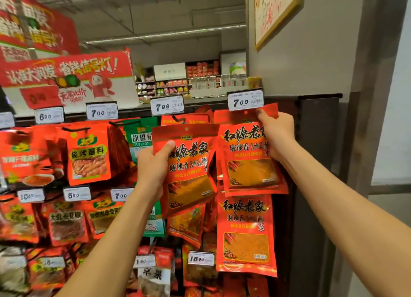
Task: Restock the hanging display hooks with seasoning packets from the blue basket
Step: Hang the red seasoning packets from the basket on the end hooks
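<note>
Left hand: the left hand point(155, 163) is clenched on the upper left edge of a red seasoning packet point(189, 170), thumb laid across the front; the packet is held tilted, in front of the hanging rows and free of any hook.
Right hand: the right hand point(277, 129) is closed round the top right corner of a second packet point(249, 158), just under the 7.00 price tag point(245, 100); whether its punched hole is already on the display hook cannot be told, since the hook is hidden behind the tag.
Blue basket: not in view.
Weight: judged light; each packet is carried by one hand at an edge without sagging much.
Stiffness: judged soft and floppy; a thin foil pouch filled with loose powder, visible through the clear window, so the fill will settle low and the body will swing.
Surface: glossy film, likely slippery; a pinch is called for, not a flat press.
Best hold: the flat sealed header near the hanger hole, so that the hole can be steered onto the prong.
Fragility: low, though seams could be creased by a hard squeeze.
Edges: a dark upright panel point(318, 141) stands close to the right of the column; the price tag overhangs the hook from above.
Open room: neighbouring packets are packed tight on the left and below point(246, 234); free space lies only towards the person, so approach is best made straight in.
</note>
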A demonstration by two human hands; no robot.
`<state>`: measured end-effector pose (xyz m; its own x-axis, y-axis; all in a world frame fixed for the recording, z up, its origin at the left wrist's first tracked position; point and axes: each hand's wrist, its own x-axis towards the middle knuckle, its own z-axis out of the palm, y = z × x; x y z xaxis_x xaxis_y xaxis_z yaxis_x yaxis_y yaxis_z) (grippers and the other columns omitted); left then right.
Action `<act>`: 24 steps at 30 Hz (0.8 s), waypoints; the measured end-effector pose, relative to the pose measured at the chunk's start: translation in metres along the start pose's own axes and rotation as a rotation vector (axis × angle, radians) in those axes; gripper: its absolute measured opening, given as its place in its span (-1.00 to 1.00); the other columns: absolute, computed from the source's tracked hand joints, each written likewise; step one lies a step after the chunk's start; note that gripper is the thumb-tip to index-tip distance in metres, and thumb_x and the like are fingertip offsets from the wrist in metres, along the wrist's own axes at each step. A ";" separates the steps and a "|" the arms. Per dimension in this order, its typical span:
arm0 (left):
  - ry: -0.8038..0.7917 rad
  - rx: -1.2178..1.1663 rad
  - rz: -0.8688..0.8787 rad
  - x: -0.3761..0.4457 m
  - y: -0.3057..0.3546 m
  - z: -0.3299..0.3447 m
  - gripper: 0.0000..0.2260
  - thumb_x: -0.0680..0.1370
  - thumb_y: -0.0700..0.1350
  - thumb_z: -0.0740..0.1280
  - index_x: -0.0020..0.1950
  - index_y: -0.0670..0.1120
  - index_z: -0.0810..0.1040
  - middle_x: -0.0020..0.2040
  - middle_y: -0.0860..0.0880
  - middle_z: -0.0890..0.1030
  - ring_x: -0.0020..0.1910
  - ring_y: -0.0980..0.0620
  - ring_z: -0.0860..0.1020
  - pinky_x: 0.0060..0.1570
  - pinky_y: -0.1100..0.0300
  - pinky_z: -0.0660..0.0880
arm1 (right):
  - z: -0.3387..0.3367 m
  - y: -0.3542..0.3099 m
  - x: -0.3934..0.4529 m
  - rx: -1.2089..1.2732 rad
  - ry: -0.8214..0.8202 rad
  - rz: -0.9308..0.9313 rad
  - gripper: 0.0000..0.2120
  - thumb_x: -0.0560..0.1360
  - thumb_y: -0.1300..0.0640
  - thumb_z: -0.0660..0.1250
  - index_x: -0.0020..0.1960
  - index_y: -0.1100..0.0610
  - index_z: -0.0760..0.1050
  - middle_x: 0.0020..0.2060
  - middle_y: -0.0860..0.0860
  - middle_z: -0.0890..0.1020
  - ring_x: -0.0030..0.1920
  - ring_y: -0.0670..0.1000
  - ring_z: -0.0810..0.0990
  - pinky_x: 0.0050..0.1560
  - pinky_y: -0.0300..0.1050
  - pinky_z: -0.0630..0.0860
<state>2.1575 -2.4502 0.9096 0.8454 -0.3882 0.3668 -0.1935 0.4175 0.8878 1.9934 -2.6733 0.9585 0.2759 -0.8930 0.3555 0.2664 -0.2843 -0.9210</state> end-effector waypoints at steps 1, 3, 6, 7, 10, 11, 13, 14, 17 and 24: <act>-0.007 0.009 -0.007 0.000 -0.001 0.003 -0.87 0.57 -0.13 0.43 -0.19 -0.08 0.67 -0.29 0.01 0.73 -0.33 0.05 0.71 -0.39 0.16 0.61 | 0.003 0.000 0.000 -0.020 0.016 -0.004 -0.75 0.49 -0.14 0.48 -0.14 0.04 0.66 -0.27 -0.05 0.75 -0.21 0.04 0.75 -0.02 0.20 0.68; -0.030 0.012 -0.037 -0.002 -0.003 0.009 -0.88 0.57 -0.11 0.43 -0.16 -0.08 0.67 -0.24 -0.03 0.74 -0.27 -0.02 0.72 -0.28 0.07 0.66 | 0.008 0.001 -0.002 -0.067 0.070 -0.019 -0.73 0.47 -0.16 0.48 -0.20 0.03 0.66 -0.29 -0.06 0.73 -0.21 0.03 0.73 -0.04 0.14 0.68; -0.073 0.033 -0.056 -0.004 -0.006 0.017 -0.86 0.58 -0.07 0.42 -0.15 -0.07 0.69 -0.18 -0.07 0.75 -0.21 -0.08 0.73 -0.16 -0.01 0.67 | 0.013 0.004 0.000 -0.114 0.135 -0.026 -0.74 0.50 -0.12 0.46 -0.26 0.02 0.63 -0.27 -0.08 0.71 -0.21 0.02 0.71 -0.08 0.08 0.67; -0.087 0.044 -0.054 -0.004 -0.006 0.019 -0.85 0.58 -0.06 0.42 -0.16 -0.06 0.70 -0.18 -0.07 0.75 -0.21 -0.08 0.74 -0.17 0.01 0.67 | 0.014 0.005 0.002 -0.123 0.146 -0.022 -0.75 0.51 -0.10 0.46 -0.26 0.01 0.61 -0.27 -0.08 0.70 -0.21 0.01 0.70 -0.10 0.06 0.66; -0.094 0.059 -0.052 -0.005 -0.005 0.021 -0.82 0.57 -0.05 0.43 -0.22 -0.02 0.72 -0.20 -0.05 0.75 -0.25 -0.02 0.73 -0.27 0.09 0.64 | 0.017 0.006 0.007 -0.151 0.171 -0.012 -0.76 0.53 -0.06 0.45 -0.27 0.00 0.59 -0.26 -0.07 0.68 -0.21 -0.01 0.68 -0.20 -0.05 0.59; -0.088 0.062 -0.054 -0.005 -0.004 0.021 -0.83 0.57 -0.05 0.43 -0.20 -0.02 0.71 -0.21 -0.04 0.75 -0.25 -0.02 0.73 -0.30 0.12 0.63 | 0.018 0.006 0.009 -0.161 0.174 -0.009 -0.76 0.53 -0.06 0.44 -0.27 0.00 0.58 -0.24 -0.07 0.68 -0.20 -0.02 0.67 -0.24 -0.09 0.55; -0.082 0.064 -0.054 -0.003 -0.002 0.019 -0.87 0.58 -0.05 0.42 -0.14 -0.04 0.69 -0.21 -0.03 0.75 -0.26 -0.01 0.73 -0.36 0.15 0.62 | 0.021 0.008 0.013 -0.192 0.179 -0.003 -0.76 0.53 -0.07 0.45 -0.27 0.00 0.57 -0.20 -0.06 0.67 -0.19 -0.02 0.65 -0.24 -0.12 0.50; -0.080 0.065 -0.051 -0.003 -0.001 0.019 -0.88 0.58 -0.05 0.42 -0.12 -0.04 0.68 -0.22 -0.03 0.75 -0.28 -0.01 0.73 -0.39 0.17 0.61 | 0.023 0.010 0.014 -0.206 0.172 0.004 -0.77 0.52 -0.08 0.45 -0.24 0.00 0.59 -0.17 -0.04 0.67 -0.17 0.01 0.65 -0.18 -0.09 0.52; -0.088 0.092 -0.022 -0.002 0.004 0.024 -0.89 0.57 -0.07 0.42 -0.13 -0.05 0.67 -0.25 -0.01 0.74 -0.32 0.02 0.72 -0.43 0.21 0.58 | 0.028 0.010 0.016 -0.228 0.133 0.027 -0.82 0.52 -0.09 0.46 -0.10 0.02 0.65 -0.10 0.00 0.68 -0.10 0.06 0.66 -0.01 0.01 0.59; -0.123 0.161 0.116 0.003 0.018 0.034 -0.88 0.55 -0.12 0.43 -0.20 -0.04 0.63 -0.33 0.07 0.71 -0.39 0.14 0.66 -0.45 0.27 0.54 | 0.007 0.011 0.009 -0.249 0.116 -0.064 -0.81 0.53 -0.14 0.42 -0.14 -0.05 0.56 -0.17 -0.13 0.64 -0.06 0.02 0.65 0.01 0.02 0.57</act>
<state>2.1396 -2.4721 0.9360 0.7480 -0.4467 0.4909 -0.3709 0.3320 0.8673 2.0055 -2.6822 0.9523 0.1542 -0.9004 0.4068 0.0411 -0.4055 -0.9132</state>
